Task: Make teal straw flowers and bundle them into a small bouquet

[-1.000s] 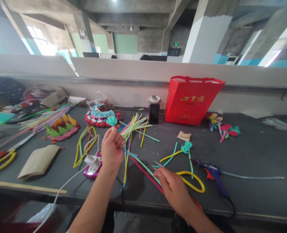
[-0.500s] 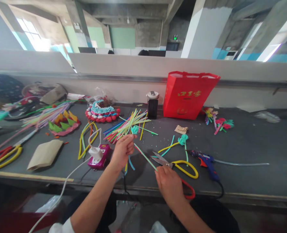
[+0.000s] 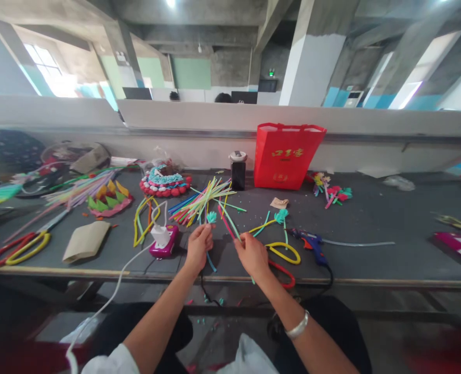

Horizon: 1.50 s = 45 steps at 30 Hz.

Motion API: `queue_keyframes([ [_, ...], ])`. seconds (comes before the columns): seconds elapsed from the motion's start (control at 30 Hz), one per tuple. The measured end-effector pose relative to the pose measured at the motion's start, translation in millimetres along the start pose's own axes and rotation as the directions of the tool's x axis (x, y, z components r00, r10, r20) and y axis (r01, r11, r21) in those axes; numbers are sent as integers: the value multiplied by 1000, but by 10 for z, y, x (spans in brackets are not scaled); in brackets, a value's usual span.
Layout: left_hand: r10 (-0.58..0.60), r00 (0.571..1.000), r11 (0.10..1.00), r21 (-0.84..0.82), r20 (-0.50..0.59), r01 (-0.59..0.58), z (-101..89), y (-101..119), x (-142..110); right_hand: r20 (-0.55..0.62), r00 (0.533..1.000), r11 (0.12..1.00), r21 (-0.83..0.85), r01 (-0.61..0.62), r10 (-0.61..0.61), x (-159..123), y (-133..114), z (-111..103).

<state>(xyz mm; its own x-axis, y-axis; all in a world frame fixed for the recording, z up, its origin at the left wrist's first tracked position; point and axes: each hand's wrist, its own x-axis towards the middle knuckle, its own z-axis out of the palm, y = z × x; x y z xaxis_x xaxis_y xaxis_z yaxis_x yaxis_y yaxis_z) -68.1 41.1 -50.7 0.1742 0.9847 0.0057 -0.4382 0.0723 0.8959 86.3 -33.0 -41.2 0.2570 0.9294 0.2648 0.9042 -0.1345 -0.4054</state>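
Note:
My left hand [image 3: 199, 246] pinches a small teal pipe-cleaner flower [image 3: 211, 217], its head above the fingertips and a blue stem [image 3: 211, 262] hanging below. My right hand [image 3: 252, 254] is closed on a light green pipe cleaner [image 3: 231, 221], one end pointing up and away, the other showing below the hand. A pink pipe cleaner [image 3: 225, 220] runs alongside it; I cannot tell whether it is held too. Scissors with yellow and red handles [image 3: 287, 253] lie beside my right hand, which hides their blades. A second teal flower [image 3: 280, 216] with yellow and green stems lies beyond.
A pile of coloured pipe cleaners [image 3: 207, 200] lies ahead. A blue glue gun [image 3: 312, 246] is at right, a purple power socket [image 3: 163, 244] at left. Behind stand a red bag [image 3: 287, 161] and a black phone [image 3: 238, 176]. More scissors [image 3: 20, 248] lie far left.
My right hand has moved up and away from the table edge, sliding along the green pipe cleaner, more of which now shows below it. My left hand keeps the flower. The view has shifted.

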Motion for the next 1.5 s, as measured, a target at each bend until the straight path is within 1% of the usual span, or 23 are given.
queue_keyframes([
  [0.07, 13, 1000, 1000, 1, 0, -13, -7, -15, 13, 10, 1000, 999, 33, 1, -1, 49, -20, -27],
  [0.13, 23, 1000, 1000, 5, 1, -23, -8, -24, 17, 10, 1000, 998, 55, -12, 12, 40, 62, -76],
  [0.23, 26, 1000, 999, 17, 12, -27, 1, -30, 15, 5, 998, 994, 83, -65, 65, -72, 343, -175],
  [0.33, 28, 999, 999, 28, 17, -29, 12, -37, 15, 12, 996, 987, 132, -90, 89, -236, 652, -269],
  [0.4, 28, 999, 999, 34, 22, -29, 14, -43, 18, 9, 995, 982, 163, -97, 96, -324, 792, -315],
  [0.47, 29, 999, 999, 41, 26, -30, 12, -50, 22, 4, 994, 978, 181, -106, 107, -359, 867, -348],
  [0.53, 30, 999, 998, 50, 28, -32, 10, -54, 23, 7, 992, 975, 183, -122, 123, -331, 893, -371],
  [0.6, 30, 999, 998, 59, 32, -32, 12, -54, 17, 20, 989, 974, 170, -150, 149, -244, 895, -389],
  [0.73, 20, 999, 997, 75, 44, -24, 19, -42, -6, 77, 972, 967, 111, -231, 224, 22, 896, -416],
  [0.87, 8, 999, 996, 84, 49, -12, 11, -26, -27, 127, 943, 949, 33, -314, 308, 286, 902, -420],
  [0.97, -3, 999, 996, 91, 47, -2, -2, -27, -36, 150, 916, 927, -11, -375, 372, 470, 883, -379],
  [1.1, -16, 999, 994, 111, 44, 11, -7, -37, -45, 170, 878, 892, -14, -451, 446, 725, 832, -242],
  [1.2, -27, 999, 992, 121, 43, 22, -1, -36, -51, 186, 864, 875, 40, -482, 468, 883, 827, -132],
  [1.3, -48, 998, 992, 116, 44, 42, 4, -29, -55, 176, 865, 858, 140, -494, 469, 953, 882, -93],
  [1.4, -67, 997, 994, 87, 36, 63, 3, -15, -52, 120, 892, 844, 289, -452, 437, 922, 949, -138],
  [1.5, -85, 996, 996, 33, 18, 85, 14, 32, -32, 31, 924, 816, 460, -351, 380, 827, 940, -209],
])
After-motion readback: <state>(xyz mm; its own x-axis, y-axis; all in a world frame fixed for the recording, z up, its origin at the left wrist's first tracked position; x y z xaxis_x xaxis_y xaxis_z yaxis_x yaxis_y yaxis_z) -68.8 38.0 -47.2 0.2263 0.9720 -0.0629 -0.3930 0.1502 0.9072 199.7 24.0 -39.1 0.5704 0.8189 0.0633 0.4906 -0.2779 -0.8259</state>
